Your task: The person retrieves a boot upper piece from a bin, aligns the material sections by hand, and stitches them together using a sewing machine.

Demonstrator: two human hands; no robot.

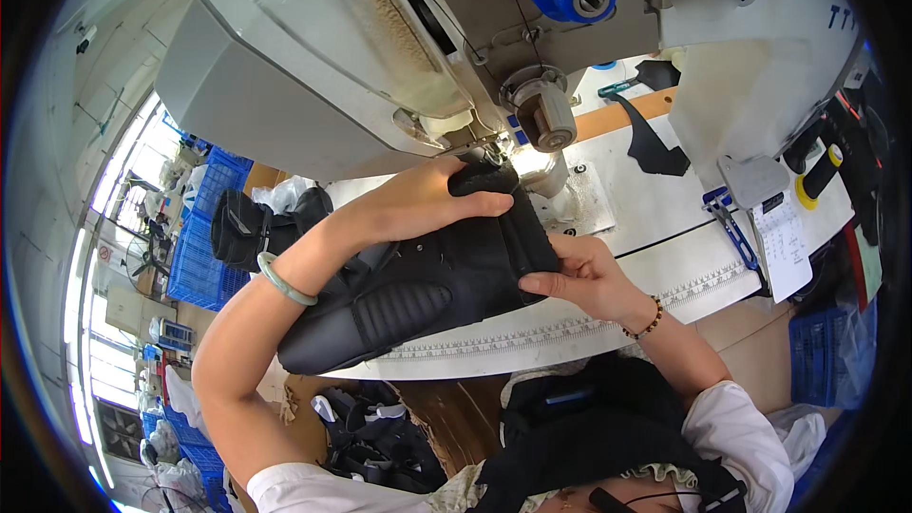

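A black padded sewn piece (446, 271), shaped like a boot upper with a ribbed panel, lies across the front of a sewing machine (304, 66). Its upper edge reaches the lit needle area, where the machine head and my fingers hide the exact contact. My left hand (432, 198) is closed on the top of the piece near the needle, thumb lying over the edge. On the right side, my right hand (591, 283) pinches the edge of the boot upper, thumb on top. A pale bangle circles my left wrist and a beaded bracelet my right.
A white table (646, 218) with a ruler strip borders the machine. Black cut pieces (655, 147), a blue-handled tool (733, 228), a paper slip (781, 242) and a thread spool (819, 177) lie right. Blue crates (204, 247) stand left; dark pieces (380, 437) fill a box below.
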